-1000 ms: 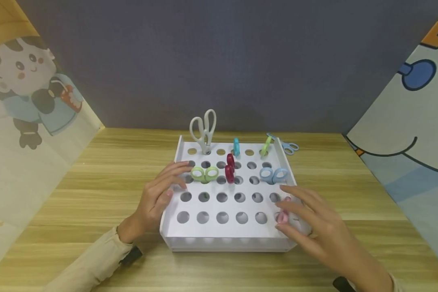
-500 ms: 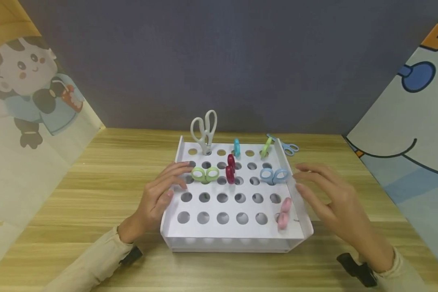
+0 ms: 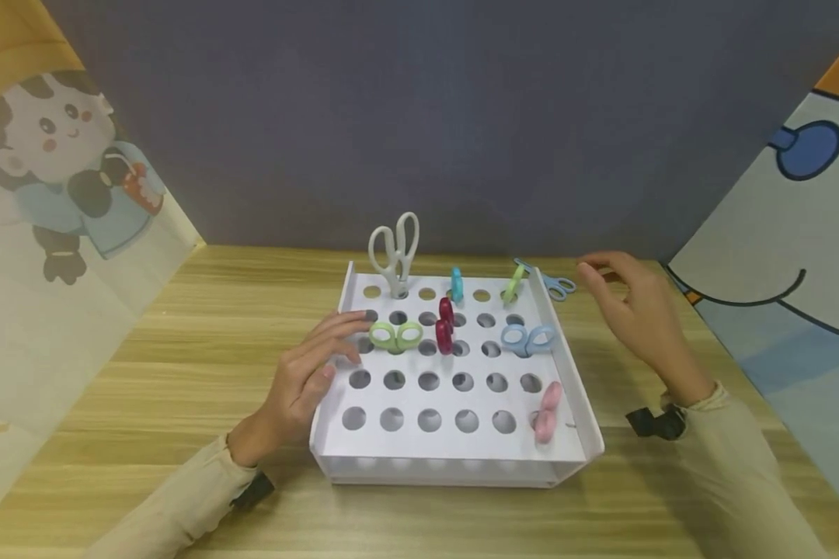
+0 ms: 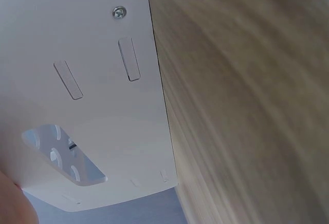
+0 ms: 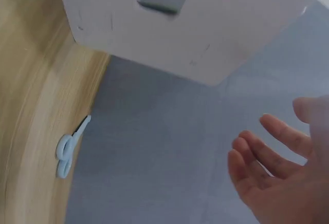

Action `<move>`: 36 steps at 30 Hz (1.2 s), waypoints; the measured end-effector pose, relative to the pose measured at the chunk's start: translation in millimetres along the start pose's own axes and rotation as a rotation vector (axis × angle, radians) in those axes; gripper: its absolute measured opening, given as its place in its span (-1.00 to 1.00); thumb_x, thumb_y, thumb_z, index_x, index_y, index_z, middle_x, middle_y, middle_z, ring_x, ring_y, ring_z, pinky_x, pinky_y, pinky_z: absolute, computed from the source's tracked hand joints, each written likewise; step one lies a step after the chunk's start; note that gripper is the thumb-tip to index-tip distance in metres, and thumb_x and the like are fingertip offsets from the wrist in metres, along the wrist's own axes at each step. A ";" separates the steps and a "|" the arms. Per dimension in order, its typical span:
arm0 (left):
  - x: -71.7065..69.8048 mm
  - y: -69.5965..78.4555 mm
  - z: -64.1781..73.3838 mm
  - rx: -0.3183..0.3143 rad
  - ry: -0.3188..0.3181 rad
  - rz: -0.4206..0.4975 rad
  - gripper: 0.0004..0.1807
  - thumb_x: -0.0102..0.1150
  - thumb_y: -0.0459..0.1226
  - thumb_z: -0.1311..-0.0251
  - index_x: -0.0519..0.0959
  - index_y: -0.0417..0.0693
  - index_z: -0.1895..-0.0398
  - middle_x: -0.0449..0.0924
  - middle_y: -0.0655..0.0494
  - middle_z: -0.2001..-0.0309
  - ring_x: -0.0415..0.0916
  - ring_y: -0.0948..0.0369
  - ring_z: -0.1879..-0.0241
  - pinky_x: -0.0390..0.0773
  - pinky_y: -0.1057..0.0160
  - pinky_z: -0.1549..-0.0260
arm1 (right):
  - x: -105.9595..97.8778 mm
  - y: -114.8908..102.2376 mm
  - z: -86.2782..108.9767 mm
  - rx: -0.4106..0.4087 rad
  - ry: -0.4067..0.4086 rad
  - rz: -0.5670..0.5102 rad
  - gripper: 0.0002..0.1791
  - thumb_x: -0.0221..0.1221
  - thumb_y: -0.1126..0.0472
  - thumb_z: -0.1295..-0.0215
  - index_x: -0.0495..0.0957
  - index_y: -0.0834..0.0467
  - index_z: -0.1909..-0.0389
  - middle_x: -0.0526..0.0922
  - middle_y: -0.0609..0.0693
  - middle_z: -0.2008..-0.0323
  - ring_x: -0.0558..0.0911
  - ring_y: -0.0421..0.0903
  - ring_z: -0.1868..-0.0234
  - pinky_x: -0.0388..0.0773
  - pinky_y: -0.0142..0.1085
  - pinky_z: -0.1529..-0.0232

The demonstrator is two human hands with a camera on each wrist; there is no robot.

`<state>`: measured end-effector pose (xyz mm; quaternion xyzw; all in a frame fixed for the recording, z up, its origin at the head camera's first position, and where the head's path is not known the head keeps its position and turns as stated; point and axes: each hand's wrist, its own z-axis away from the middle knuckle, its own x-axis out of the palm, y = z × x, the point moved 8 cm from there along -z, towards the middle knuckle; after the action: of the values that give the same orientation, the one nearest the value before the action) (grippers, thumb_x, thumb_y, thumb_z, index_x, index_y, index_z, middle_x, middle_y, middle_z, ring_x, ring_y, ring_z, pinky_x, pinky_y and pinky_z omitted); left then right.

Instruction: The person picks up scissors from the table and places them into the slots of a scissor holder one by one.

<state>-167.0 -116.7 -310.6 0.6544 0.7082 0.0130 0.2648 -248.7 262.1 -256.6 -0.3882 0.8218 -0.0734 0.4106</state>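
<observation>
A white rack (image 3: 447, 441) with rows of round holes stands on the table. My left hand (image 3: 308, 373) rests on its left edge with relaxed fingers; the left wrist view shows the rack's side wall (image 4: 118, 111). To the right of the rack, my right hand (image 3: 632, 310) hovers with nothing in it, fingers loosely bent. Nearest to it, a pair of light blue scissors (image 3: 558, 287) lies on the table behind the rack's back right corner, also visible in the right wrist view as blue scissors (image 5: 65, 154). Pink scissors (image 3: 548, 411) stand in the front right hole.
Other scissors stand upright in the rack: white (image 3: 395, 252), teal (image 3: 457, 284), two green pairs (image 3: 395, 336), dark red (image 3: 444, 326) and light blue (image 3: 527, 339). A dark grey panel (image 3: 433, 124) closes the back, with printed panels at both sides.
My right hand has left the pink scissors and moved back and to the right, toward the light blue scissors on the table. The left hand has stayed on the rack.
</observation>
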 end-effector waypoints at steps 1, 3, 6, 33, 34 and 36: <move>-0.1 -0.2 0.1 -0.001 0.000 0.000 -0.63 -0.27 -0.23 -0.42 0.56 -0.22 0.31 0.57 -0.34 -0.10 0.41 -0.23 -0.26 0.12 -0.16 -0.43 | 2.1 6.3 -3.1 0.027 -0.007 -0.006 -0.71 0.13 0.20 -0.45 0.62 0.34 0.03 0.70 0.14 0.13 0.51 -0.52 0.14 0.43 -0.67 0.09; 0.1 -0.7 0.1 -0.006 -0.003 -0.002 -0.62 -0.27 -0.23 -0.42 0.57 -0.21 0.31 0.57 -0.34 -0.11 0.40 -0.23 -0.26 0.12 -0.17 -0.43 | 6.5 19.2 -8.1 0.088 -0.020 -0.022 -0.66 0.11 0.14 -0.46 0.61 0.34 0.01 0.69 0.16 0.10 0.51 -0.53 0.14 0.44 -0.69 0.10; 0.1 -1.6 0.6 -0.013 -0.006 -0.001 -0.63 -0.27 -0.23 -0.42 0.57 -0.21 0.30 0.57 -0.33 -0.12 0.40 -0.22 -0.27 0.12 -0.19 -0.43 | 13.8 35.4 -13.7 0.159 -0.033 -0.041 -0.62 0.10 0.08 -0.47 0.61 0.33 -0.02 0.68 0.18 0.05 0.51 -0.52 0.13 0.44 -0.70 0.13; 1.3 -0.4 -1.7 -0.016 -0.014 0.013 -0.66 -0.26 -0.28 -0.39 0.56 -0.22 0.30 0.56 -0.34 -0.14 0.39 -0.23 -0.27 0.12 -0.18 -0.42 | 98.5 133.2 16.8 0.194 -0.543 0.194 -0.47 0.06 0.25 -0.41 0.31 0.55 -0.25 0.35 0.61 -0.19 0.34 0.56 -0.20 0.25 0.37 -0.24; 1.2 -0.5 -1.6 -0.017 -0.013 0.014 -0.66 -0.26 -0.28 -0.39 0.56 -0.22 0.30 0.56 -0.34 -0.14 0.39 -0.23 -0.27 0.12 -0.18 -0.42 | 101.5 133.4 18.2 0.178 -0.568 0.215 -0.50 0.04 0.25 -0.41 0.34 0.55 -0.22 0.36 0.62 -0.17 0.36 0.57 -0.19 0.28 0.36 -0.23; 1.1 -0.5 -1.5 -0.018 -0.014 0.015 -0.67 -0.26 -0.28 -0.39 0.56 -0.23 0.30 0.56 -0.34 -0.14 0.39 -0.23 -0.27 0.12 -0.18 -0.42 | 106.7 135.5 22.3 0.190 -0.627 0.241 -0.49 0.00 0.21 -0.44 0.35 0.53 -0.22 0.32 0.63 -0.20 0.34 0.60 -0.19 0.27 0.38 -0.23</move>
<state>-168.1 -115.3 -309.9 0.6573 0.7013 0.0167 0.2755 -349.2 285.2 -396.7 -0.2522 0.6852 0.0224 0.6829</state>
